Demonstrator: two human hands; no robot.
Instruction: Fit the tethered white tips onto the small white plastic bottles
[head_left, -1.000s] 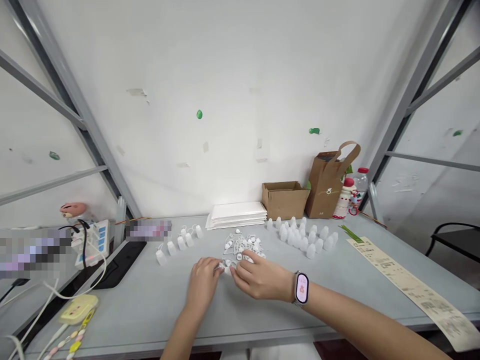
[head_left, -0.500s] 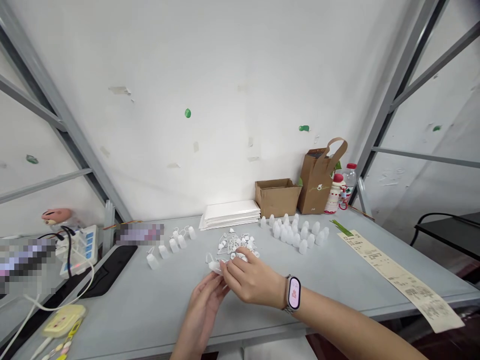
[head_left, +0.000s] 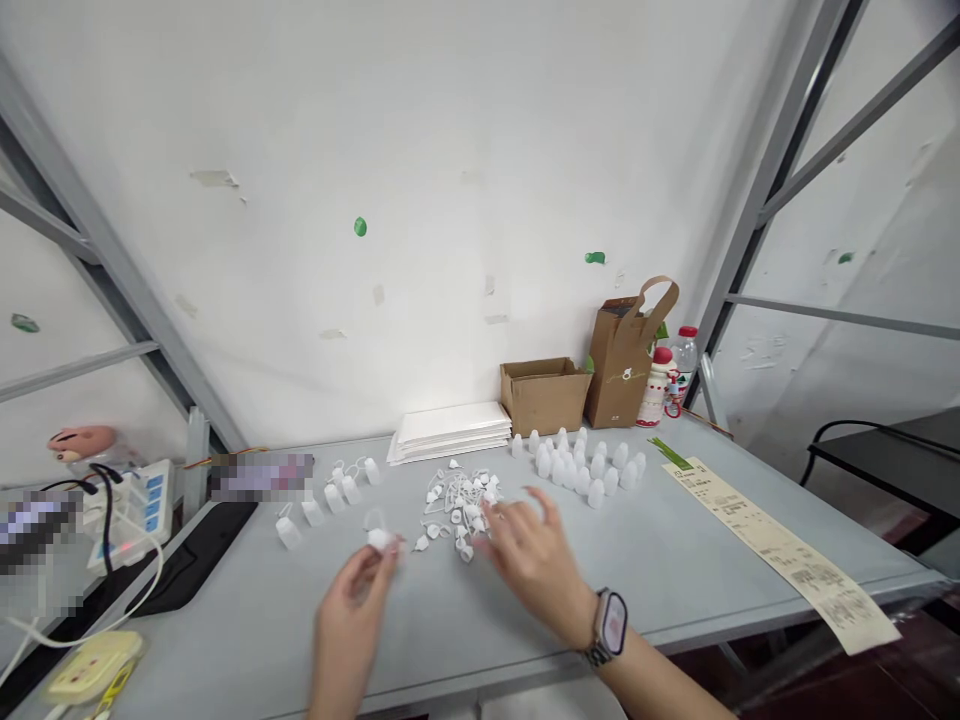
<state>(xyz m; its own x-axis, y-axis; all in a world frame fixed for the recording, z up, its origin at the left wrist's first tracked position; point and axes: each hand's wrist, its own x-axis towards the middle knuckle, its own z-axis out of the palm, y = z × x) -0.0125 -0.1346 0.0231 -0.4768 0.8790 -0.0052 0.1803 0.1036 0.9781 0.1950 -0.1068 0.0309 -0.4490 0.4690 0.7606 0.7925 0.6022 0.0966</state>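
Between the fingertips of my left hand (head_left: 355, 600) is a small white plastic bottle (head_left: 380, 539) with a loop on top; my fingers hide much of it. My right hand (head_left: 536, 550) hovers at the right side of a pile of white caps with looped straps (head_left: 461, 495). Its fingers are apart and slightly blurred, and nothing shows in them. Left of the pile stand several small bottles with looped caps (head_left: 334, 497). To the right, several frosted bottles without straps (head_left: 581, 470) are grouped on the grey table (head_left: 450, 640).
A stack of white envelopes or sheets (head_left: 450, 432), a cardboard box (head_left: 544, 397) and a brown paper bag (head_left: 619, 370) line the wall. A long printed paper strip (head_left: 780, 550) lies at right. A power strip (head_left: 142, 515) with cables sits at left.
My hands have parted: the left moved left with the small bottle, while the right let go of it and moved right with fingers spread. The view shifted slightly.
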